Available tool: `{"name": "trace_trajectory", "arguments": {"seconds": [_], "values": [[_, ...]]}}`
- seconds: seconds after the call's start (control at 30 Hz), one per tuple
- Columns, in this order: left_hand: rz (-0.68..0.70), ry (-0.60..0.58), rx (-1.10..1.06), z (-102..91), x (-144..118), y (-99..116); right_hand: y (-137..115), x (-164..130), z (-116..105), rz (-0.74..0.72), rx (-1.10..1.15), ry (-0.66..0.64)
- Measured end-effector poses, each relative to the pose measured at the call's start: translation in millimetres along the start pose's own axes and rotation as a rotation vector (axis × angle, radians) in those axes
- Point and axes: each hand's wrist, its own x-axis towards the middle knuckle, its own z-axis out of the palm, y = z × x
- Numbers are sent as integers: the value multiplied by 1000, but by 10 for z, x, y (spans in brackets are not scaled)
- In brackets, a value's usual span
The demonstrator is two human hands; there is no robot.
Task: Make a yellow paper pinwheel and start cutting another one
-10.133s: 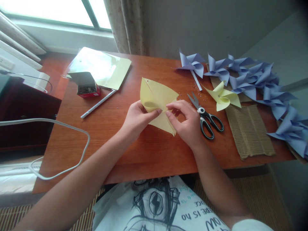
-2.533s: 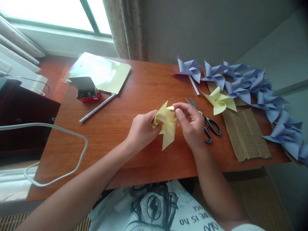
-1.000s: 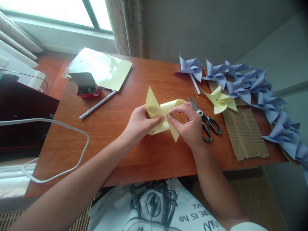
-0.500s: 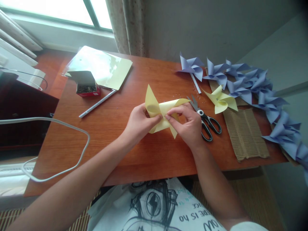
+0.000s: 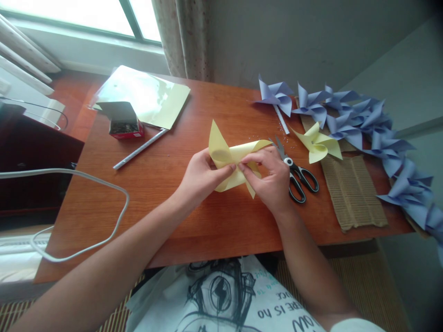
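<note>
From the head camera I see both bare hands meeting at the centre of the frame over a reddish wooden table. Between them is a half-formed yellow paper pinwheel, resting on or just above the table; I cannot tell which. My left hand comes in from the lower left and is closed on the paper's left side, thumb pressed at the middle where the folded points gather. My right hand comes in from the lower right, its thumb and forefinger pinching the same middle from the other side, so the fingertips nearly touch. The paper's long axis runs roughly left to right, one point sticking up toward the top of the frame, another pointing down beneath the right hand. Both hands are equally near; the centre lies exactly between them. Just right of the right hand lie black-handled scissors, then a finished yellow pinwheel and a row of blue pinwheels in the upper right.
</note>
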Motion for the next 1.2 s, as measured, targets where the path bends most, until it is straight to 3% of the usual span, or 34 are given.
{"name": "trace_trajectory", "arguments": {"seconds": [0.3,0.53,0.67,0.83,1.2], "values": [[12,6,12,-18,8,-15,-31,-9,-14,1,47,5],[-19,45,-44,-35,18,3,77,-18,-34,281,371,237],[-30,48,-56,-50,26,12,159,-5,-41,402,455,92],[-7,41,-42,-47,30,-5,121,-9,-10,417,506,-118],[89,25,131,-25,8,-44,117,-30,74,452,395,-84]]}}
